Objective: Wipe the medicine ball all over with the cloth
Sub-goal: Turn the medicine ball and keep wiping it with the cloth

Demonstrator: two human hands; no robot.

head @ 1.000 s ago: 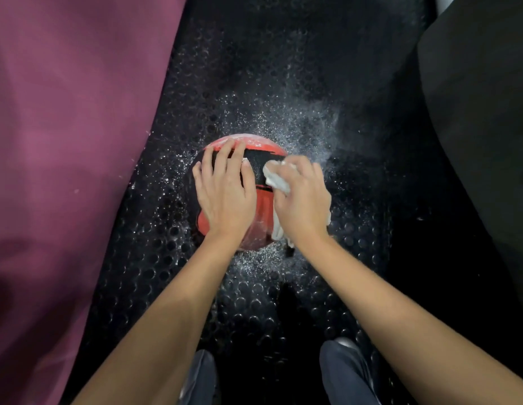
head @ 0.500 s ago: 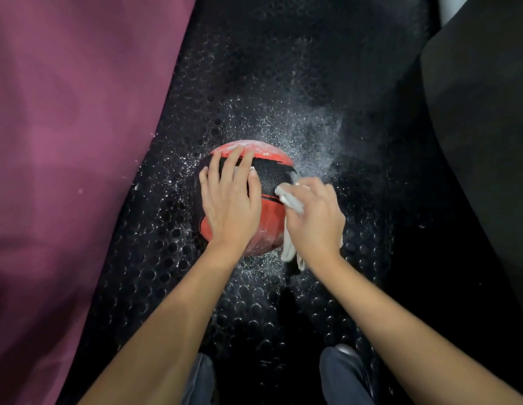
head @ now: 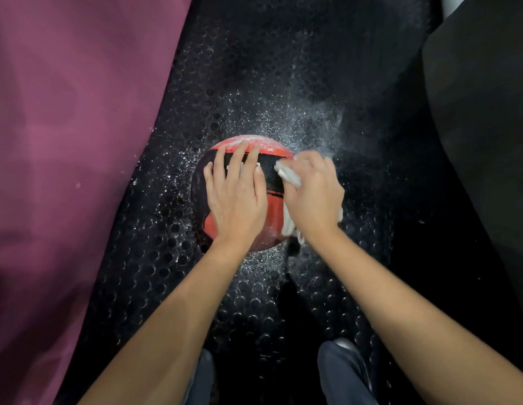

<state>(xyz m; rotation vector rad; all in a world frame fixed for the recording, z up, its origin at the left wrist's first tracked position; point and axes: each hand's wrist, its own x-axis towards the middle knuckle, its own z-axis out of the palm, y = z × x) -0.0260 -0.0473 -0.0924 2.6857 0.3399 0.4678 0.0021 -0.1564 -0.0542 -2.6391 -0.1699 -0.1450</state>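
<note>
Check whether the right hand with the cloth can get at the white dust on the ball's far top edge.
Probably yes: the right hand with the cloth is beside that dusty edge of the ball; only the left hand's fingertips cover part.

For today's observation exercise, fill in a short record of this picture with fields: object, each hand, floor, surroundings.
object: red and black round medicine ball, white powder on its far top edge
left hand: flat on top of the ball, fingers straight
right hand: grips a crumpled white cloth against the ball's right side
floor: black studded rubber mat, speckled with white dust
surroundings: maroon fabric at left
</note>
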